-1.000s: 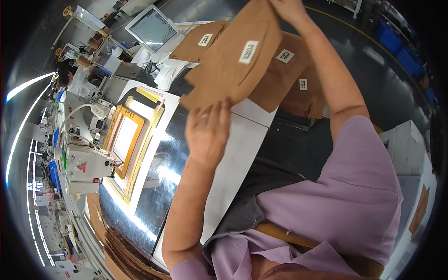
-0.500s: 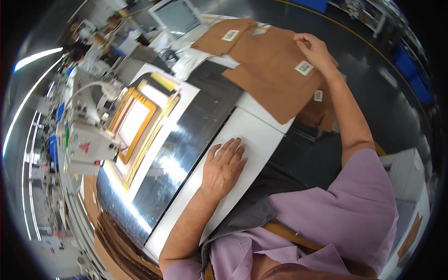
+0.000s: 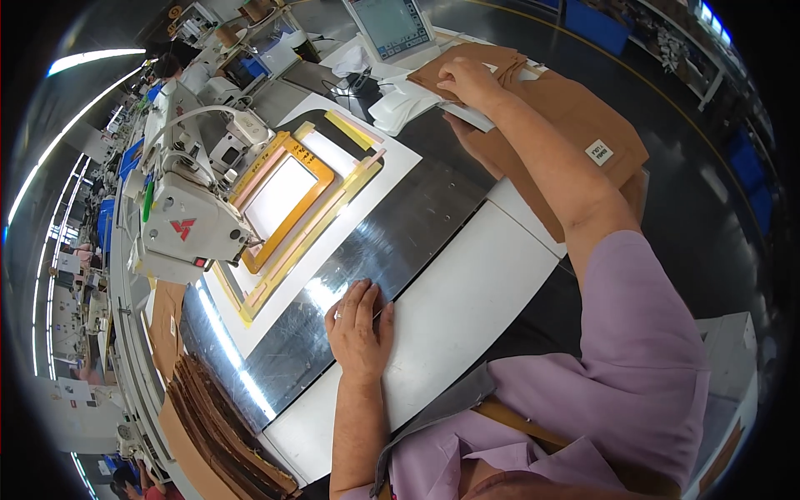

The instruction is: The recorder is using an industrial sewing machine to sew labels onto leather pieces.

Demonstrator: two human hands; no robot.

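Note:
My left hand (image 3: 358,333) lies with its fingers stretched on the shiny metal bed (image 3: 425,212), near its seam with the white table edge. Nothing is in it. At the far end, my right hand (image 3: 471,83) is over a small stack of brown fabric pieces (image 3: 425,73), its fingers curled in and its thumb close to them. What lies between the fingertips is hidden. Beneath that forearm spreads a larger pile of brown pieces (image 3: 533,167), one bearing a white label (image 3: 599,152). A yellow clamp frame (image 3: 321,179) sits on a white sheet under the sewing machine head (image 3: 196,221).
A screen (image 3: 387,29) stands beyond the fabric, with white cloth (image 3: 404,107) next to it. Several dark brown folded pieces (image 3: 225,425) are stacked at the lower left. The white table edge (image 3: 467,283) runs along my front. Other workstations line the left.
My right hand has moved left across the brown fabric to the small stack near the screen. My left hand has shifted from the white edge onto the metal bed. The view has turned.

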